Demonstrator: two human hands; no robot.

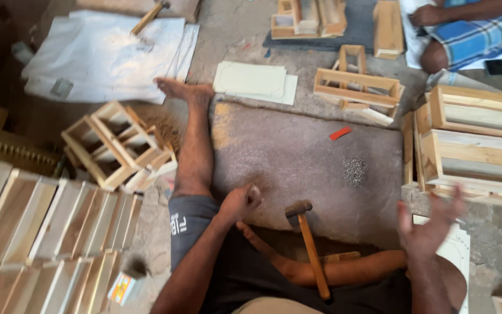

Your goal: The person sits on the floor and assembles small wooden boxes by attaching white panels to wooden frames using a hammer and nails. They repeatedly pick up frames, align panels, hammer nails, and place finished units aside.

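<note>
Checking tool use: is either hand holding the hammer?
No; the hammer lies untouched between the fisted left hand and open right hand.

left hand (240, 202) fisted | hammer (309, 247) on leg | right hand (431, 224) spread

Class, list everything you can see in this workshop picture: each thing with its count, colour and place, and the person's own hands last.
Wooden-handled hammer: one, brown, lying by the lap.
Pile of small metal nails: one, grey, on the stone slab.
Open wooden frame boxes: several, pale, left, top and right.
Flat wooden slats: many, pale, stacked lower left.
White sheets: several, upper left.
Red flat piece: one, on the slab.
Another person: one, top right.
Left hand: closed, near hammer.
Right hand: open, empty.
</note>
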